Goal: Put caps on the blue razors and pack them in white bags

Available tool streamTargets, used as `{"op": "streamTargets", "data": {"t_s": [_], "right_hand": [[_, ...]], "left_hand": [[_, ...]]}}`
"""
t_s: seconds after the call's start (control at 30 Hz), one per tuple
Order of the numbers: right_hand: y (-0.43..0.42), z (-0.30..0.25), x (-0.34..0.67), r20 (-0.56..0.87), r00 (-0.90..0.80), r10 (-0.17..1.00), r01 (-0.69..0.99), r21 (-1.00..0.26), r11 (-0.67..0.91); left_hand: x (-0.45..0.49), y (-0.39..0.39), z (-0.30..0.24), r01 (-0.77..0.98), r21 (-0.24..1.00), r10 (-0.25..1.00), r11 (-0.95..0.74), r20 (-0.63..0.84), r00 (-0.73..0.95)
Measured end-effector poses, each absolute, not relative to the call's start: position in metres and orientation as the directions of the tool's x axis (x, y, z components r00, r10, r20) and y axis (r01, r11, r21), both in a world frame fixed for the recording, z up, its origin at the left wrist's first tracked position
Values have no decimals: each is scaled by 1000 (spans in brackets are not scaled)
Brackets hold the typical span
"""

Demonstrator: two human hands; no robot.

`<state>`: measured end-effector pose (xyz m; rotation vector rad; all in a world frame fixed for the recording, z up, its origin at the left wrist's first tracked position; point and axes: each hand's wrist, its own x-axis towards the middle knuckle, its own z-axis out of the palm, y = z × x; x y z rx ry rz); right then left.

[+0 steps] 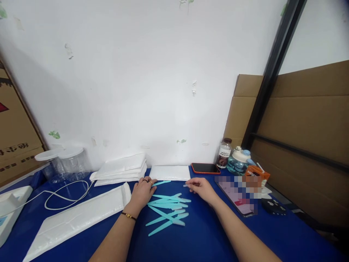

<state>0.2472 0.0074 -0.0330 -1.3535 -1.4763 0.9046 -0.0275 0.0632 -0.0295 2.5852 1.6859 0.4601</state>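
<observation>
A turquoise eyebrow razor lies just in front of the white padded mailer by the wall, its near end under the fingertips of my left hand. That hand is closed round the razor's end against the table. To the right, my right hand pinches a small translucent piece, which looks like a blade cap, between thumb and forefinger. Between my forearms lies a loose pile of several turquoise eyebrow razors, crossing one another, with paler covered ends mostly pointing right.
A white padded mailer lies against the wall, a stack of mailers to its left, another mailer nearer. Clear jars and a cable are left. Phones, a bottle and an orange carton stand right.
</observation>
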Motion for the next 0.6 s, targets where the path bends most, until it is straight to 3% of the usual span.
{"op": "streamTargets", "data": {"t_s": [0.2,0.3,0.43,0.6], "right_hand": [[5,-32,243,75,25,997,44,-996,74],[3,-29,239,81,53,995,-33,-996,83],[1,-26,231,138,79,987,-46,-989,142],[0,-25,224,158,79,984,0,-987,158]], "left_hand": [[-24,69,-31,875,323,932,-362,155,328],[-25,68,-30,793,466,916,-392,119,382],[-21,63,-27,647,633,886,-425,142,442],[-16,59,-25,601,665,871,-444,161,465]]}}
